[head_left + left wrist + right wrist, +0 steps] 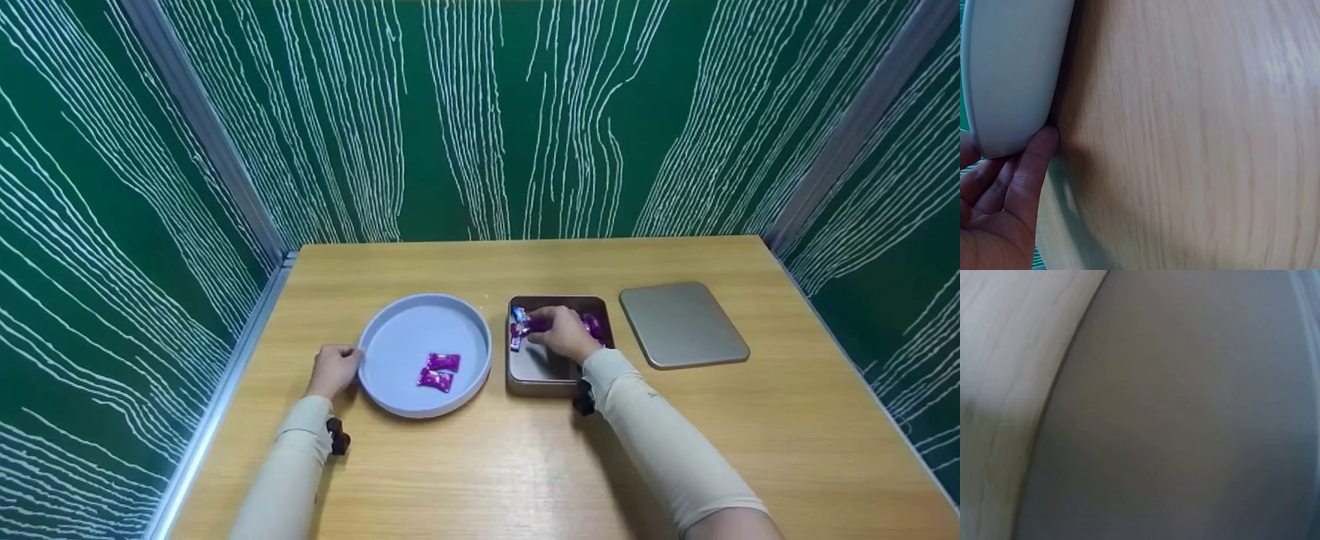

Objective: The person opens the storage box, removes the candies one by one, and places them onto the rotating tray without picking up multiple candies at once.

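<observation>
A light blue round tray (409,319) with a raised rim stands on the table, two purple-wrapped candies (439,371) lying in it. At its left side my left hand (335,369) grips the wall; the left wrist view shows the fingertips (1044,140) against the tray's outer side (1019,73). My right hand (564,332) reaches down into a square metal tin (544,388) and pinches a purple-wrapped candy (537,325). More purple candies (592,324) and a blue-and-white wrapped one (519,314) lie inside. Only the tin's outer wall (1174,405) fills the right wrist view, hiding that hand.
The tin's flat square lid (684,325) lies on the table to the right of the tin. Green walls (450,120) with white streaks enclose the wooden table (480,465) at the back and both sides.
</observation>
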Motion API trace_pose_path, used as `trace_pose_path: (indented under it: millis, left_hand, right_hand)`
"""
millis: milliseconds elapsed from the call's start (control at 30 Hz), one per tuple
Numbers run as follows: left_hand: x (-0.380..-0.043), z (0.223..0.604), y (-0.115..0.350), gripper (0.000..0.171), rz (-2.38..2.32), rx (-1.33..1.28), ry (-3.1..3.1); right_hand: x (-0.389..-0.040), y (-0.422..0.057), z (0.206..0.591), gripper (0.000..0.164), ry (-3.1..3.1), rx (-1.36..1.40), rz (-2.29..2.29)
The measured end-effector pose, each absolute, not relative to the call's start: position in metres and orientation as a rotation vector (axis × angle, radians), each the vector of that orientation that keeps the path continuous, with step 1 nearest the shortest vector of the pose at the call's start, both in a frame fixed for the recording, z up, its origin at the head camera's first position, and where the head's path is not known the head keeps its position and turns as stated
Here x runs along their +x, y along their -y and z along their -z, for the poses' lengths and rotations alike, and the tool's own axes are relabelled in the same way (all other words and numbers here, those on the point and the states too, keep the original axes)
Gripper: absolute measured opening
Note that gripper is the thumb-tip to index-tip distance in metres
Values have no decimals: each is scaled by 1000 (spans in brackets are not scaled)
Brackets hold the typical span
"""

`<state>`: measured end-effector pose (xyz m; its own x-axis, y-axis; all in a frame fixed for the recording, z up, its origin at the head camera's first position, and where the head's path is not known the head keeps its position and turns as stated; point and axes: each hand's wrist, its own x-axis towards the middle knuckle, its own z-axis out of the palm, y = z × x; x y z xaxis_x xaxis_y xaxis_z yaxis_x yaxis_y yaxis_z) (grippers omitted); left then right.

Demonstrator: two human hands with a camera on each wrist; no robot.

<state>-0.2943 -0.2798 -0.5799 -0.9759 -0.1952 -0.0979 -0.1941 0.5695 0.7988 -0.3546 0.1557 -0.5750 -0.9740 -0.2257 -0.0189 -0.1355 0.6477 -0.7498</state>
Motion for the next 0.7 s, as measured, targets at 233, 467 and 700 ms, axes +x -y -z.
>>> trace_pose_path:
  millis: [233, 467, 700]
  left_hand:
    - [-296, 580, 279, 33, 1425, 365, 2783]
    - [-296, 582, 279, 29, 1434, 357, 2773]
    - [-295, 581, 280, 28, 1427, 371, 2773]
  right_hand:
    - [-357, -157, 577, 50, -2743, -362, 1158]
    - [-358, -154, 577, 54, -2729, -416, 1094]
    - [-358, -151, 582, 52, -2779, -519, 1005]
